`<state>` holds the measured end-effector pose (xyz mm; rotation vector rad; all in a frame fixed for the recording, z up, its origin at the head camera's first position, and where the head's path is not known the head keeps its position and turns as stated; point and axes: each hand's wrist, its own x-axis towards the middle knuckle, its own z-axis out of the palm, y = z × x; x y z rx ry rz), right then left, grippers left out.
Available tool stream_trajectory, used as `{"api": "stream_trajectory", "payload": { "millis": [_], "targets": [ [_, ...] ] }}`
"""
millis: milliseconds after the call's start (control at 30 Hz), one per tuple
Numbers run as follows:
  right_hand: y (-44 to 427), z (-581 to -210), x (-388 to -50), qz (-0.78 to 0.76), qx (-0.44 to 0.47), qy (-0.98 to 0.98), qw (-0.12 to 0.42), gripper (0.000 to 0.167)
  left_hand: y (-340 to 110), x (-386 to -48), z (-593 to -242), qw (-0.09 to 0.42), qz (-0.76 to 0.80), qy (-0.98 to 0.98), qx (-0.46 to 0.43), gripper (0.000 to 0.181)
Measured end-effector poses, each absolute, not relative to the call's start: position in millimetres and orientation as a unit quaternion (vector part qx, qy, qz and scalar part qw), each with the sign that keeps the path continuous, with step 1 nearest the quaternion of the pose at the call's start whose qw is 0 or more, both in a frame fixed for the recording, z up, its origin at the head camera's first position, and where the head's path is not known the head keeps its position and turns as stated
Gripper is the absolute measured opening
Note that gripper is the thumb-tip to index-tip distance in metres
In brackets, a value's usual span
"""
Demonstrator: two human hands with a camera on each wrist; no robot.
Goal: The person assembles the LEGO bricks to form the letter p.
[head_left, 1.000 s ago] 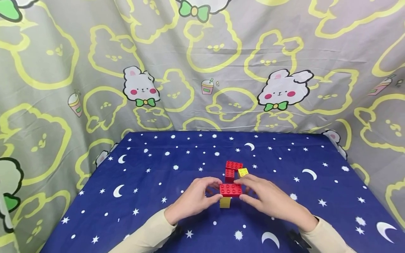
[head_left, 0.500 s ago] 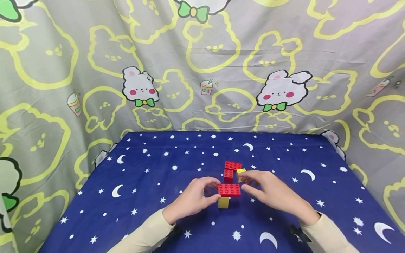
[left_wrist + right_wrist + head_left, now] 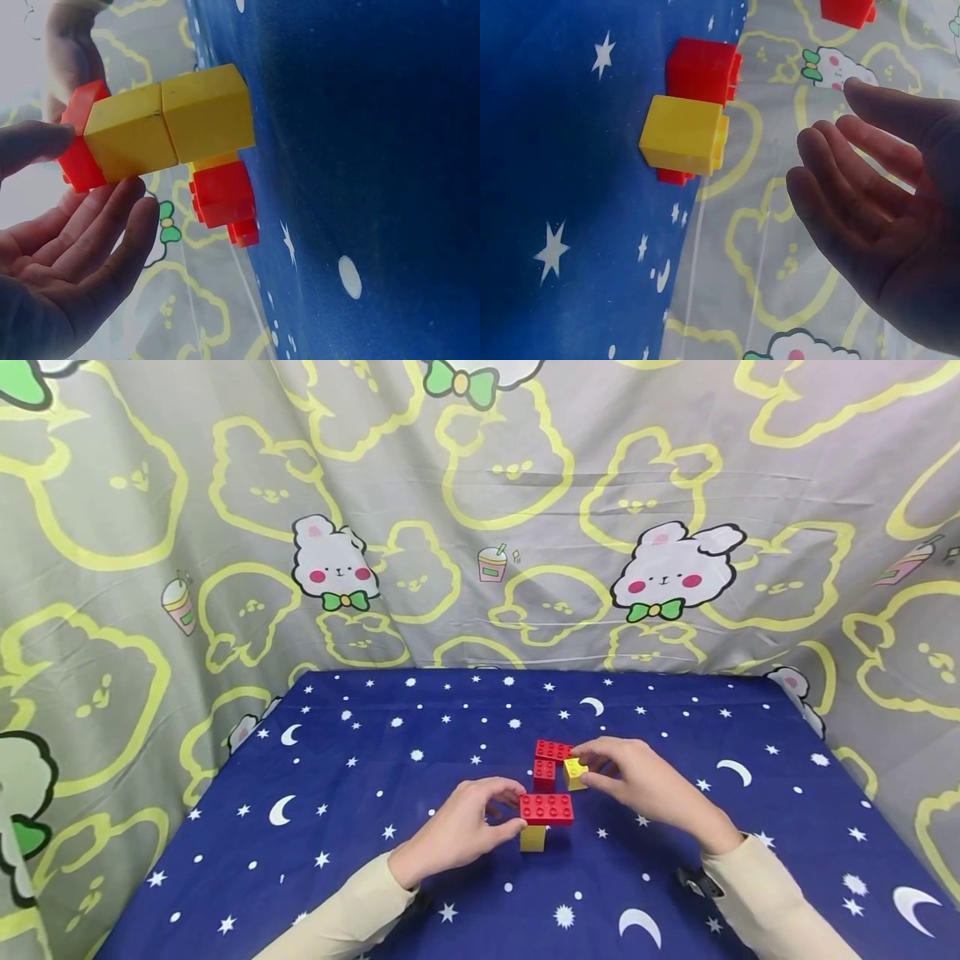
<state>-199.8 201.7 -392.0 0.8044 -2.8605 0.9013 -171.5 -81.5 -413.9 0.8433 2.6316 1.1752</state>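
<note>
My left hand (image 3: 456,831) pinches the left end of a long red brick (image 3: 547,810), which lies on top of a yellow column (image 3: 532,838). In the left wrist view that column is two stacked yellow blocks (image 3: 132,133), with my left thumb against the red brick (image 3: 84,161). My right hand (image 3: 648,783) hovers by a small yellow brick (image 3: 573,775), fingers loosely bent. The right wrist view shows that hand (image 3: 877,202) apart from the yellow brick (image 3: 681,135), holding nothing.
A small red brick (image 3: 544,775) stands just left of the small yellow one, with another red brick (image 3: 551,749) behind it. The dark blue starry cloth (image 3: 420,702) covers the table, and a patterned curtain (image 3: 420,635) hangs behind.
My right hand has left the right end of the long red brick and moved back to the small yellow brick. My left hand keeps its place on the red brick.
</note>
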Motion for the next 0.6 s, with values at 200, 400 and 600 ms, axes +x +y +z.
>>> {"api": "stream_trajectory", "payload": {
  "millis": [200,400,600],
  "targets": [
    [204.5,-398.8,-207.4,0.286,0.258,-0.922,0.024,0.034,-81.6,-170.8,-413.6,0.07,0.391,0.874,0.28,0.032],
    [209.8,-405.2,-216.9,0.287,0.248,-0.925,0.002,0.036,-82.7,-170.8,-413.1,0.067,0.394,0.872,0.283,0.031],
    [214.9,-414.7,-227.8,0.292,0.251,-0.923,-0.007,0.034,-82.1,-171.1,-412.9,0.073,0.396,0.871,0.28,0.03]
  ]
}}
